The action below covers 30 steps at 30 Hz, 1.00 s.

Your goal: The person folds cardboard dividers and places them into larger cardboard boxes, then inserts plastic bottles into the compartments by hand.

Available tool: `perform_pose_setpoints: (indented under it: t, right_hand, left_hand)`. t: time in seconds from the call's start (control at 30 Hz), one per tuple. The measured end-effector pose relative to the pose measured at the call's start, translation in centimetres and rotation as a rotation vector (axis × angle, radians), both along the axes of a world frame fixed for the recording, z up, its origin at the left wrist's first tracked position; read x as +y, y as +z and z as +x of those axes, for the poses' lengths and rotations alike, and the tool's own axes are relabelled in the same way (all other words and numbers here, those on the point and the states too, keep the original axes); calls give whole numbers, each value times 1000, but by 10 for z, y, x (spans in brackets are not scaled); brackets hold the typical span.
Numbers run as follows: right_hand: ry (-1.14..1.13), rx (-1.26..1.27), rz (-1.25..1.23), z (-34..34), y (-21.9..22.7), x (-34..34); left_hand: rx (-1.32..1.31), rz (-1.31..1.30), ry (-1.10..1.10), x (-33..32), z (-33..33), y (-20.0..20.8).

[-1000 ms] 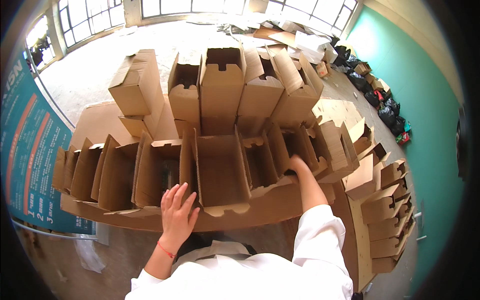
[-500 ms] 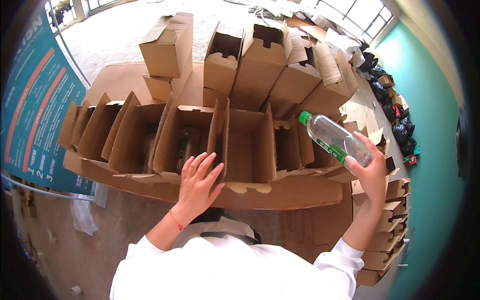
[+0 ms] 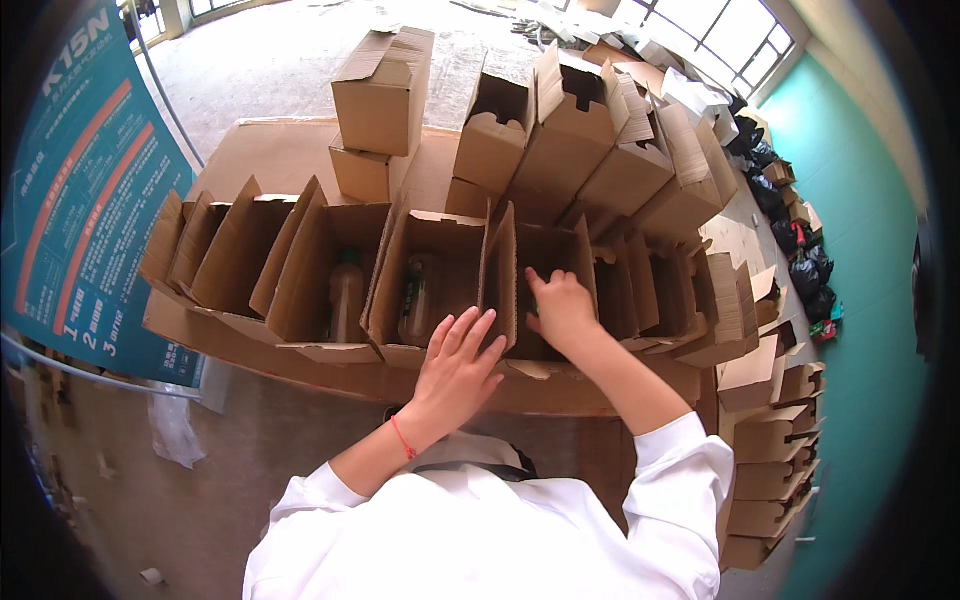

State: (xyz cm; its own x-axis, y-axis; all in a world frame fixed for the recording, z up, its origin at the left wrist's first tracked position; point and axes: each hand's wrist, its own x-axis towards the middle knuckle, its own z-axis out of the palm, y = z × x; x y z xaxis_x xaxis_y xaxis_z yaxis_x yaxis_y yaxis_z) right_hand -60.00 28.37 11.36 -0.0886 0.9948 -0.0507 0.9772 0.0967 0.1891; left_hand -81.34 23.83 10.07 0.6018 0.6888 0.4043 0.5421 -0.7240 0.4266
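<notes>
My left hand (image 3: 459, 372) lies with fingers outstretched over the front edges of two neighbouring open cardboard boxes. My right hand (image 3: 562, 309) reaches into an open box (image 3: 548, 240) just right of it. Its index finger and thumb are apart, and no bottle shows between them. The lower part of that box is dark and partly hidden by the hand. Left of it, a box holds a clear bottle (image 3: 420, 300) with a dark green label. In the box further left stands a clear bottle (image 3: 346, 300) with a green cap.
More open boxes (image 3: 240, 250) continue the row to the left and right. Behind stand several taller cartons (image 3: 560, 140) and a stacked pair (image 3: 380, 100). A blue banner (image 3: 100, 200) rises at the left. Cartons (image 3: 765, 440) are piled at the right, near black bags (image 3: 808, 275) along the green wall.
My right hand has moved left and down into a box; the green-capped bottle it held is out of sight. The view has shifted, so the boxes appear further right.
</notes>
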Motion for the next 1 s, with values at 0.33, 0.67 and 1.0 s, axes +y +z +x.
perform_pose_setpoints:
  t: [0.33,0.67,1.0]
  right_hand:
    - [-283,170,-504,-1,-57,-1]
    - [-567,805,700,8,4,-85]
    - [-609,1099,291,52,-67,-97]
  left_hand:
    - [14,-18,-117,11,-10,0]
    - [1,-5,-216,24,-18,-2]
    - [-43,-61,-234,25,-17,3]
